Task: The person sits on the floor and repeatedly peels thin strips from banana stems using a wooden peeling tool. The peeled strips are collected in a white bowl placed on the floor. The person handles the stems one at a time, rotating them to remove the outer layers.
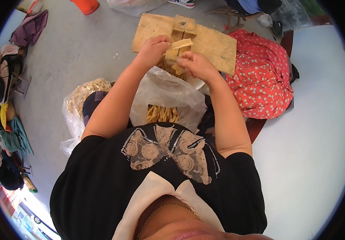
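Observation:
Between the thumb and fingers of my left hand (pixel 156 49) is a flat, pale yellow strip (pixel 182 44). It extends to the right over a wooden block fixture (pixel 185 24) with a dark slot down its middle. My right hand (pixel 197 65) hovers just below the strip's far end, fingers curled with thumb against forefinger; whether something thin is pinched there I cannot tell. Under the hands, brownish scraps (pixel 174 70) lie partly hidden near a white rim (pixel 200 85). A clear plastic bag (pixel 168 87) in my lap contains several yellowish strips (pixel 162 114).
Wooden boards (pixel 153 28) flank the fixture. Left of my leg is another plastic bag (pixel 85 94) of pale pieces. A red floral cloth (pixel 259 78) covers something at the right. An orange bucket (pixel 86 6) and a wooden stool (pixel 235 16) with a seated person stand farther off.

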`<state>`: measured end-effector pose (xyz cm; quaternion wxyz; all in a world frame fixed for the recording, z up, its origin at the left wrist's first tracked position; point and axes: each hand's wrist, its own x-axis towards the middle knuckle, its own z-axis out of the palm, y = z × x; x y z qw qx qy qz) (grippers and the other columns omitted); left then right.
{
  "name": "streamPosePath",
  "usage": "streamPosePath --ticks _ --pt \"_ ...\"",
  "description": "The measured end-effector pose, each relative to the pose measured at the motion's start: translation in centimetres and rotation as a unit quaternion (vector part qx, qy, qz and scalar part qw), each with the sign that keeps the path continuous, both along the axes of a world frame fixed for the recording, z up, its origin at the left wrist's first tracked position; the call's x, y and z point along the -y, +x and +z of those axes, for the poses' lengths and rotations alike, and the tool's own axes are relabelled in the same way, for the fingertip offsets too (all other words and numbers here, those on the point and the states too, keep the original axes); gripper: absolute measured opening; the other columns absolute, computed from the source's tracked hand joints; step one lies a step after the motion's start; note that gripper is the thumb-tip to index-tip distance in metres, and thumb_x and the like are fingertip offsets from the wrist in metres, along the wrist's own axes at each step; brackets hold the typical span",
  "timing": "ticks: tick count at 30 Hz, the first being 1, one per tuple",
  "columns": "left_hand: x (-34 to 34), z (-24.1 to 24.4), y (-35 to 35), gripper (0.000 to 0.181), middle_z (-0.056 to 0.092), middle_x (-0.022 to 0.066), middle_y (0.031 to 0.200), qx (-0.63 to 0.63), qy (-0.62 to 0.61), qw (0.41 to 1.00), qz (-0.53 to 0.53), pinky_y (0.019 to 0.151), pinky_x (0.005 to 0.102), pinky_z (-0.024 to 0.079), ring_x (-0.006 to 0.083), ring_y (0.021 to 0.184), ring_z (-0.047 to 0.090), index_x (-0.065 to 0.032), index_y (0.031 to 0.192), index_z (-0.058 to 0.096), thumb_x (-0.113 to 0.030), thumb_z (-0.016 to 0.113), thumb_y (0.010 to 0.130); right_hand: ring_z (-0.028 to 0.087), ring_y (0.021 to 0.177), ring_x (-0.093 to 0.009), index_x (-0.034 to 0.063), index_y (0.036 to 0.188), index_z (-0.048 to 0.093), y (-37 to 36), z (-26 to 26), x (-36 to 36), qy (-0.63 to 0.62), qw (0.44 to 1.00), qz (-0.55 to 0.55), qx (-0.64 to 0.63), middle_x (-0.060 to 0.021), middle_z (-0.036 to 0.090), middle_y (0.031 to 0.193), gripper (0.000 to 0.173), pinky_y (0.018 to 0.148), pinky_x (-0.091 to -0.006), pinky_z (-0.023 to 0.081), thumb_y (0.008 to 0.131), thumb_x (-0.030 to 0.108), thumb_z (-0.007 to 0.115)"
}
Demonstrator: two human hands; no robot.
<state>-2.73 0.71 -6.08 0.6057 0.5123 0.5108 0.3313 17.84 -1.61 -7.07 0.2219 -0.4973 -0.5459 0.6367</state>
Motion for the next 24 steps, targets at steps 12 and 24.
streamPosePath --ticks 12,24 --pt "3.3 4.2 1.4 0.022 0.063 0.0043 0.081 -0.009 0.069 0.996 0.055 0.068 0.0213 0.044 0.0087 0.075 0.056 0.0015 0.104 0.062 -0.003 0.051 0.086 0.052 0.057 -0.010 0.0031 0.090 0.063 0.5 2.9 1.5 0.087 0.906 -0.277 -0.309 -0.0033 0.060 0.069 0.012 0.056 -0.0239 0.045 0.093 0.014 0.059" --pt "2.7 3.5 2.1 0.013 0.055 -0.0049 0.079 0.002 0.116 0.990 -0.085 0.062 0.0201 0.039 0.0035 0.070 0.047 -0.0018 0.096 0.058 -0.001 0.050 0.086 0.044 0.051 -0.006 0.0065 0.075 0.056 -1.4 0.1 1.2 -0.080 0.893 -0.233 -0.376 0.0022 0.052 0.061 0.017 0.050 -0.0204 0.036 0.089 0.012 0.063"
